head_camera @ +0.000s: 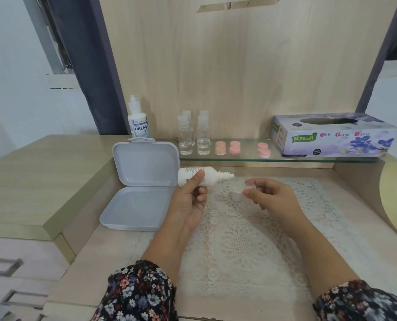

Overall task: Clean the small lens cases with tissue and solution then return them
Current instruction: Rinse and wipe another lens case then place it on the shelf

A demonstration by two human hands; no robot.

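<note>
The left hand (190,200) grips a white solution bottle (200,176) lying sideways, nozzle pointing right. Just right of it, the right hand (271,195) pinches a small clear lens case (237,192) above the lace mat (246,242).

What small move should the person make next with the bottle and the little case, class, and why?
Probably squeeze a little solution in: the left hand holds the white bottle on its side, nozzle aimed toward the small clear case pinched by the right hand. The nozzle sits slightly short, so nudging it closer first seems wise.
</note>
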